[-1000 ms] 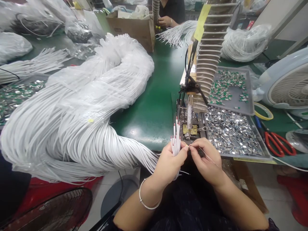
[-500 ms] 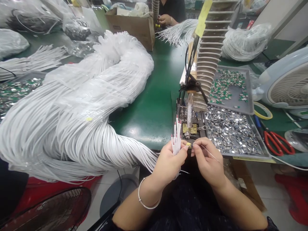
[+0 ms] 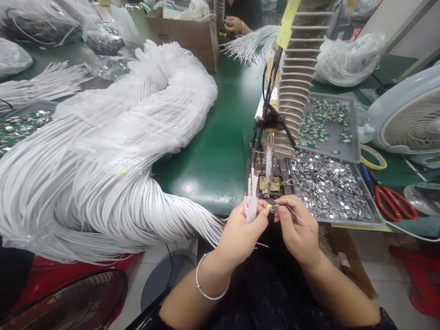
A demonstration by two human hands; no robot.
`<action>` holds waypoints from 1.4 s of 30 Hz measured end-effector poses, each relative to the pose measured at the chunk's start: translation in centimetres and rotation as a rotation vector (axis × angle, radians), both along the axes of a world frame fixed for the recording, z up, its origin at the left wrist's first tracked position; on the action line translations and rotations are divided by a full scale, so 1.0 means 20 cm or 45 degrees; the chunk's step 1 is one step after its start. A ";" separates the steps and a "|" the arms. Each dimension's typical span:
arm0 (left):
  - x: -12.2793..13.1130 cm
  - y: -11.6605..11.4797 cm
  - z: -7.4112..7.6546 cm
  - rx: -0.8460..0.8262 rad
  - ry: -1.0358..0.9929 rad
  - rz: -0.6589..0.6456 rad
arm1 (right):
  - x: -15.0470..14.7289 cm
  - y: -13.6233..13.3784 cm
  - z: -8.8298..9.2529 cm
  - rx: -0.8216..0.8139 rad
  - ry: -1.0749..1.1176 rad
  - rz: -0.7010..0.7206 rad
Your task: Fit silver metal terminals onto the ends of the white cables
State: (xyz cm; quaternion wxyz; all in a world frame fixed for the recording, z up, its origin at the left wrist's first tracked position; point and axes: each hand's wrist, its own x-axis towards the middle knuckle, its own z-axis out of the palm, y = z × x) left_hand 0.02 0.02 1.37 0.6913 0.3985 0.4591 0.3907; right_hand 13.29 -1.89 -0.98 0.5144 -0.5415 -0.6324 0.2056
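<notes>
My left hand point(image 3: 240, 233) is closed round a small bunch of white cables point(image 3: 250, 197) with red tips that stand upright. Its thumb and forefinger also pinch a tiny part at the front edge of the green table point(image 3: 213, 160). My right hand point(image 3: 297, 229) is closed in a pinch on a thin wire point(image 3: 299, 219), its tip meeting the left fingers. Just beyond the hands stands a soldering jig point(image 3: 270, 181) with an iron point(image 3: 270, 156) hanging over it.
A huge bundle of white cables point(image 3: 103, 156) in plastic fills the left. Grey trays of small metal parts point(image 3: 326, 185) sit right of the jig, with red scissors point(image 3: 395, 201), a tape roll point(image 3: 373, 158) and a fan point(image 3: 409, 119). Another person's hands point(image 3: 233, 23) work behind a cardboard box point(image 3: 185, 32).
The view has shifted slightly. Both hands stay together at the table edge, with the wire tip brought against the left fingers.
</notes>
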 end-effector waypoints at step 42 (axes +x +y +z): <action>0.01 0.07 0.07 -0.124 -0.126 0.040 | 0.01 0.05 0.00 0.464 -0.160 -0.030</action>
